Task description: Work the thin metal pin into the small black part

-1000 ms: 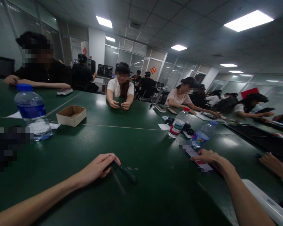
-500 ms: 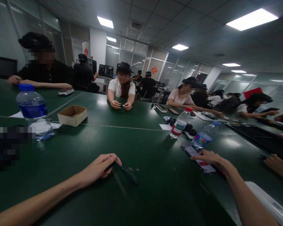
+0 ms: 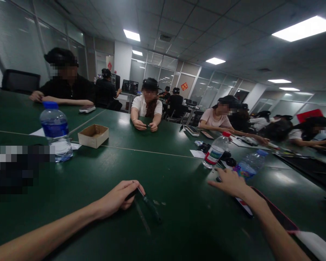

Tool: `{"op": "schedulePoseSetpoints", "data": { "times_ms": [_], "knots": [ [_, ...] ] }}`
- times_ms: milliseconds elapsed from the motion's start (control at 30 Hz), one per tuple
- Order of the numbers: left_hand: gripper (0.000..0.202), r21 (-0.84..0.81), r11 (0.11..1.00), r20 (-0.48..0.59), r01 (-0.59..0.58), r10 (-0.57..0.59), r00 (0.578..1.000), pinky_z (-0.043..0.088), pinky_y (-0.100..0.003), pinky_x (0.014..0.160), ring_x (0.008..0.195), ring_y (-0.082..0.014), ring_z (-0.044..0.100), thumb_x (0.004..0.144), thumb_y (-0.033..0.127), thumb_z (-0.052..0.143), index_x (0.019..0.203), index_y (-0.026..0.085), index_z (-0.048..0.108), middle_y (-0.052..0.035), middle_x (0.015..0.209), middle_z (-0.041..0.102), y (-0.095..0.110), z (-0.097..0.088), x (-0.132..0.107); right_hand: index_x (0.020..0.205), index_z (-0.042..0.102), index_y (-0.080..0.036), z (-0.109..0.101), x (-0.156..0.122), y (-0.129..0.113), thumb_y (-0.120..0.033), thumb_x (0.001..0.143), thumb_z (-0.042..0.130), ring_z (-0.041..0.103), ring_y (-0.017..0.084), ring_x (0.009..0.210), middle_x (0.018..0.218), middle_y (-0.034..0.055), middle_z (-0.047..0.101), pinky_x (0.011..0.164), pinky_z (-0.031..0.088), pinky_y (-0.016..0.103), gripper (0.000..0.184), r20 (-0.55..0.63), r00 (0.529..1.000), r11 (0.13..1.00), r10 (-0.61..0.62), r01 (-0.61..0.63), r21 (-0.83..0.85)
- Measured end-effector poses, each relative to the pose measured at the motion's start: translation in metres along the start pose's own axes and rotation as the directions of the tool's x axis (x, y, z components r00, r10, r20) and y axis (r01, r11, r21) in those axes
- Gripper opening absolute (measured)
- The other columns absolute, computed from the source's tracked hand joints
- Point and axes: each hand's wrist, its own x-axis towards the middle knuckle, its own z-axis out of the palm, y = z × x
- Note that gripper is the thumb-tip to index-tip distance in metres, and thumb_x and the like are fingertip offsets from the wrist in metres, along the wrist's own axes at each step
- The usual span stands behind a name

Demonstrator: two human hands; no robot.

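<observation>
Presently: left hand [image 3: 125,195] curled around dark object [image 3: 130,195], green-handled tool [image 3: 152,210] at fingertips; right hand [image 3: 230,182] unclenched, fingers spread, over phone [image 3: 246,209], near blue-capped bottle [image 3: 251,166].

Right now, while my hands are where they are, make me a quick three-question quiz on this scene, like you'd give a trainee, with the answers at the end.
1. True or false: in the head view, the open box stands to the left of the red-capped bottle.
2. What colour is the cap of the large bottle beside the box: (a) red, (b) blue, (c) white?
3. Fill in: the dark-handled tool is at the fingertips of your ____ hand.

Key: 1. True. 2. (b) blue. 3. Left; that is your left hand.
</observation>
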Motion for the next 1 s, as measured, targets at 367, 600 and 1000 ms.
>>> {"op": "schedulePoseSetpoints", "data": {
  "times_ms": [367, 600, 1000],
  "knots": [
    [0.040, -0.197, 0.979, -0.060, -0.045, 0.034, 0.998, 0.011, -0.020, 0.042, 0.042, -0.0056, 0.015, 0.091, 0.054, 0.049, 0.098, 0.015, 0.057, 0.0101, 0.049, 0.026, -0.002, 0.000, 0.004, 0.114, 0.055, -0.018, 0.039, -0.119, -0.205, -0.029, 0.096, 0.044, 0.061, 0.024, 0.093, 0.106, 0.0112, 0.064, 0.083, 0.050, 0.040, 0.024, -0.326, 0.657, 0.519, -0.680, 0.745, 0.418],
    [0.029, -0.298, 0.953, -0.084, -0.061, 0.037, 0.996, 0.012, -0.019, 0.042, 0.040, -0.0054, 0.016, 0.092, 0.049, 0.051, 0.092, 0.021, 0.045, 0.0105, 0.049, 0.027, -0.001, -0.002, 0.004, 0.119, 0.050, -0.018, 0.042, -0.085, -0.172, -0.024, 0.096, 0.041, 0.060, 0.015, 0.065, 0.088, 0.0044, 0.065, 0.059, 0.047, 0.027, 0.025, -0.423, 0.627, 0.447, -0.654, 0.771, 0.453],
    [0.029, -0.255, 0.965, -0.093, -0.061, 0.039, 0.995, 0.014, -0.019, 0.041, 0.040, -0.0059, 0.021, 0.092, 0.048, 0.052, 0.086, 0.022, 0.039, 0.0102, 0.049, 0.031, -0.002, 0.000, 0.004, 0.130, 0.051, -0.020, 0.057, -0.091, -0.175, -0.019, 0.093, 0.040, 0.056, 0.014, 0.059, 0.082, 0.0050, 0.064, 0.052, 0.040, 0.024, 0.038, -0.493, 0.473, 0.434, -0.731, 0.878, 0.199]
  ]
}}
